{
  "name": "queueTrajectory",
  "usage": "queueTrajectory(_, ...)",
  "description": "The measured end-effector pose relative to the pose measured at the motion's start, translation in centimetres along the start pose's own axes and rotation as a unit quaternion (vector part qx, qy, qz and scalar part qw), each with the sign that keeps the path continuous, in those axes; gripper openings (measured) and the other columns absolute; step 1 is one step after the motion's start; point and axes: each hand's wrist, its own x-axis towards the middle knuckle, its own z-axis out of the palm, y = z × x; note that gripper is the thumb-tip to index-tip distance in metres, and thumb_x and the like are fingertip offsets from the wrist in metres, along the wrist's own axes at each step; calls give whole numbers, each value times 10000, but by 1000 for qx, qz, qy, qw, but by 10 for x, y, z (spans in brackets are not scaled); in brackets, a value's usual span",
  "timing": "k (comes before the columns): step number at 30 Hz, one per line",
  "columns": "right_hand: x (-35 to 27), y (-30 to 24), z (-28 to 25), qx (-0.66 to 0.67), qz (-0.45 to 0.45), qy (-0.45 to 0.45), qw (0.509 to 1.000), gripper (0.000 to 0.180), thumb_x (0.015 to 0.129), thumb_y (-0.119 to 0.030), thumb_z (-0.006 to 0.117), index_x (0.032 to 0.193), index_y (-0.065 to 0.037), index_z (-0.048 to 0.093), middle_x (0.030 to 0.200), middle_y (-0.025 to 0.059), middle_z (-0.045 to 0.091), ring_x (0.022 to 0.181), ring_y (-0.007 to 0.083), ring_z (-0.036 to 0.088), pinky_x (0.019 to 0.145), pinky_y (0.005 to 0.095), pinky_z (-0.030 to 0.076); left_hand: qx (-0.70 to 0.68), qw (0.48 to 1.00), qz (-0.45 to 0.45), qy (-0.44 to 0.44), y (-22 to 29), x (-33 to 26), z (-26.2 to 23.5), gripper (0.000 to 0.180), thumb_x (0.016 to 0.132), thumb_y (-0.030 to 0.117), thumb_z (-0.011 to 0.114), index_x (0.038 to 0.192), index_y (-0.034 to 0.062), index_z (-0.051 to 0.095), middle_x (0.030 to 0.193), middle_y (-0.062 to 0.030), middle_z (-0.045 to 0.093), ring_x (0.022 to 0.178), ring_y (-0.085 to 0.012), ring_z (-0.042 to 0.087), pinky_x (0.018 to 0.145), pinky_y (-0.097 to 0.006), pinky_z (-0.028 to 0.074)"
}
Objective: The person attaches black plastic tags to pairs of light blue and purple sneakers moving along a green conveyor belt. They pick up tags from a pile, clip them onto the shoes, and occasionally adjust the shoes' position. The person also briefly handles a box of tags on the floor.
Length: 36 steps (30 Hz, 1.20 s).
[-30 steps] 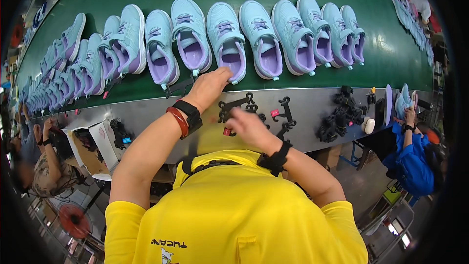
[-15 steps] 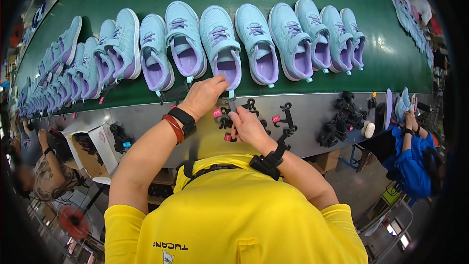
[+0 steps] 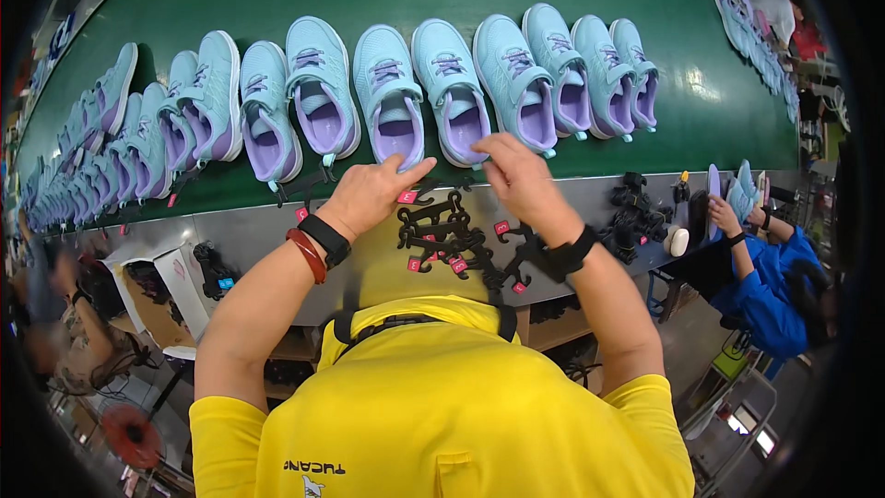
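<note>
A row of light-blue and lilac sneakers lies heels toward me on a green surface. My left hand [image 3: 367, 197], fingers closed, is at the heel of one sneaker [image 3: 385, 97]. A black plastic shoe hanger [image 3: 426, 190] with a pink tag sticks out from under its fingers; the hand hides the rest. My right hand [image 3: 522, 180], slightly blurred, pinches the heel of the neighbouring sneaker [image 3: 450, 69]. Loose black hangers [image 3: 441, 232] with pink tags lie in a heap on the metal ledge [image 3: 267, 238] between my forearms.
More sneakers [image 3: 147, 149] crowd the left end, some with hangers at their heels. A white box [image 3: 175, 272] and black hangers [image 3: 210, 267] sit at left. Black piles [image 3: 636, 217] lie at right, near a person in blue [image 3: 770, 286]. Another person [image 3: 78, 327] is at left.
My right hand has left the hanger at the first sneaker and moved up and right to the neighbouring sneaker's heel. My left hand has slipped lower on its heel. The view has shifted slightly.
</note>
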Motion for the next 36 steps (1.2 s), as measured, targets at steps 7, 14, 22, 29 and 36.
queueTrajectory(7,16,56,7,-145,-145,-154,967,279,726,-125,712,945,-60,552,983,88,552,909,306,545,774,421,447,-139,983,-112,30,18,3,19,365,737,-58,497,1089,33,537,1017,-206,543,848,-436,578,731,-491,476)
queueTrajectory(14,30,31,-12,-234,-242,-139,931,221,733,-259,710,826,-128,558,835,53,523,823,236,544,707,361,404,-147,977,-149,42,23,5,18,238,784,-20,438,991,-27,555,988,-217,543,841,-428,575,735,-493,457)
queueTrajectory(22,29,16,1,-315,-233,-123,912,95,697,-201,652,745,-159,582,751,29,502,756,214,530,685,352,387,-154,975,-135,88,24,11,16,111,811,2,473,868,-20,566,872,-229,557,785,-418,599,708,-484,485)
queueTrajectory(29,39,31,17,-124,-213,110,963,67,647,-113,612,651,-150,556,705,43,530,702,259,563,652,396,408,-588,767,-146,209,7,12,40,259,883,-24,456,1104,-1,588,1203,-149,528,1051,-226,568,887,-314,473)
queueTrajectory(36,31,49,42,-257,-162,102,947,29,708,-158,585,724,-139,600,791,46,555,810,242,554,730,382,407,-172,973,-60,143,-4,26,39,333,780,-80,470,1061,31,609,1299,-263,456,1095,-416,538,919,-401,448)
